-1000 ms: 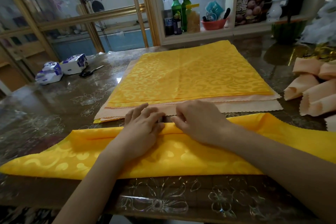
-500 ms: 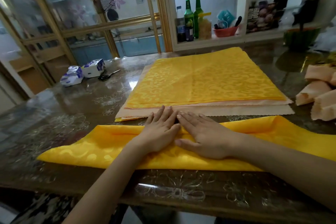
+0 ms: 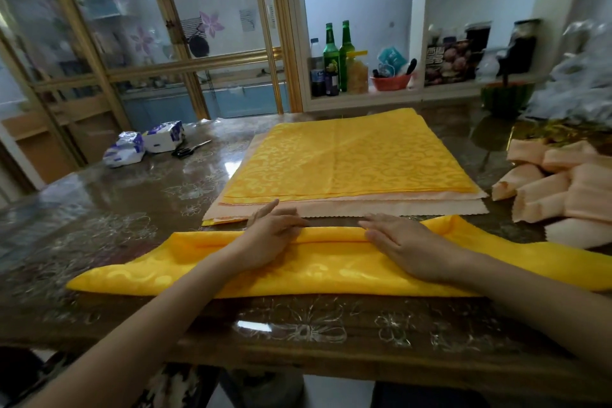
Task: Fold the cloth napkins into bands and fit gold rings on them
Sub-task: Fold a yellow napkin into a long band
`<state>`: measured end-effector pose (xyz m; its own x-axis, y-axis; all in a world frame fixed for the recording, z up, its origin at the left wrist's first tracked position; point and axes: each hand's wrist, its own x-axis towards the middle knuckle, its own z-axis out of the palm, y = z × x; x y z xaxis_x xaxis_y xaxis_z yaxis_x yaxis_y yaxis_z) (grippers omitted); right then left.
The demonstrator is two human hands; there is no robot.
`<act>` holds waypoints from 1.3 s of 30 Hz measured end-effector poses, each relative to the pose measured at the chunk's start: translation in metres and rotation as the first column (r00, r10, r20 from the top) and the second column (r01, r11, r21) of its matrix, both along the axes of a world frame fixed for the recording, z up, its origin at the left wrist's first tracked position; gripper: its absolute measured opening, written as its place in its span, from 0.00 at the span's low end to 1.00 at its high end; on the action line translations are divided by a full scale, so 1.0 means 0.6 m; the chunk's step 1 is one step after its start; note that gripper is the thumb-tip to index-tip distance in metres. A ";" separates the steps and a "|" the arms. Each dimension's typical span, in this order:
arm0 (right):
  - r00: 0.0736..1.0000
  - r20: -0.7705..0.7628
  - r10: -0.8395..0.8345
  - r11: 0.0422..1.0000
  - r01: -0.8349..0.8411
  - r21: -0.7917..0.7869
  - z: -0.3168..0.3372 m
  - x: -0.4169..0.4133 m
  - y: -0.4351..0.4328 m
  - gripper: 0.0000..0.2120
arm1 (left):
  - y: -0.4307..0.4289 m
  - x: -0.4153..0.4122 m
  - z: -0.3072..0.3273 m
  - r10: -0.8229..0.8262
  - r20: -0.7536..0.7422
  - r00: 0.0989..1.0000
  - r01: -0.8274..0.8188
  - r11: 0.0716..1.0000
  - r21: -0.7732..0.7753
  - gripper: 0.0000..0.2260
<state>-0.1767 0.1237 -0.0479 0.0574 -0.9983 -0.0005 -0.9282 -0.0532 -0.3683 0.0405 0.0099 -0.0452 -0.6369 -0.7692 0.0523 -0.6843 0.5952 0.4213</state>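
A yellow patterned napkin (image 3: pixel 331 270) lies across the near part of the table, folded into a long band with a rolled far edge. My left hand (image 3: pixel 270 238) lies flat on its middle-left, fingers straight and pressing the fold. My right hand (image 3: pixel 402 243) lies flat to the right of it, also pressing, with a gap between the two hands. Behind them sits a flat stack of napkins (image 3: pixel 351 162), yellow on top and peach below. Gold foil-like pieces (image 3: pixel 543 134) glint at the far right; no single ring can be made out.
Folded peach napkins (image 3: pixel 556 189) are heaped at the right edge. Two tissue packs (image 3: pixel 145 142) and scissors (image 3: pixel 190 150) lie at the back left. Bottles (image 3: pixel 336 58) and a red bowl stand on the shelf behind. The glossy table's front edge (image 3: pixel 298 341) is close to me.
My hands first pinched the fold at the middle, then flattened side by side. Now they have slid apart along the band, left going left and right going right.
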 end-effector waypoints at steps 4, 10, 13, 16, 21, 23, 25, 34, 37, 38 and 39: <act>0.995 0.056 -0.087 0.986 0.094 -0.137 0.010 0.001 -0.006 0.15 | 0.001 0.016 0.004 0.079 -0.019 0.997 -0.079 0.996 -0.036 0.11; 0.995 -0.024 -0.095 0.960 0.086 -0.267 0.028 0.021 -0.001 0.08 | 0.022 0.021 0.021 0.080 -0.056 0.995 -0.082 0.996 -0.038 0.06; 0.994 -0.114 0.000 0.961 -0.032 -0.275 0.028 0.029 0.012 0.07 | 0.042 0.024 0.024 0.062 -0.026 0.998 -0.065 0.987 -0.148 0.07; 0.986 -0.132 0.100 0.983 -0.119 -0.141 0.033 0.028 0.021 0.10 | 0.064 0.027 0.024 0.033 0.034 0.999 -0.023 0.966 -0.258 0.08; 0.981 -0.184 0.064 0.990 -0.086 -0.116 0.040 0.043 0.024 0.05 | 0.074 0.027 0.029 0.034 0.193 0.981 0.042 0.927 -0.373 0.10; 0.972 -0.234 0.032 0.974 -0.083 -0.213 0.037 0.057 0.015 0.06 | 0.077 0.024 0.034 0.030 0.290 0.957 0.081 0.928 -0.364 0.12; 0.976 -0.214 0.030 0.966 -0.083 -0.245 0.035 0.073 0.002 0.09 | 0.082 0.018 0.040 0.026 0.298 0.954 0.079 0.939 -0.335 0.10; 0.958 -0.223 0.180 0.983 -0.170 0.064 -0.015 0.109 -0.019 0.29 | 0.068 0.011 -0.012 0.023 0.215 0.976 0.012 0.987 -0.157 0.22; 0.969 -0.181 0.170 0.985 -0.160 0.071 -0.016 0.098 -0.020 0.28 | 0.057 0.011 -0.023 0.015 0.263 0.965 0.021 0.991 -0.132 0.21; 0.972 -0.165 0.166 0.985 -0.157 0.067 -0.016 0.092 -0.018 0.27 | 0.056 0.011 -0.019 0.002 0.251 0.968 0.026 0.994 -0.109 0.21; 0.976 -0.148 0.160 0.987 -0.153 0.058 -0.016 0.086 -0.017 0.26 | 0.055 0.012 -0.015 -0.013 0.218 0.976 0.029 0.997 -0.073 0.20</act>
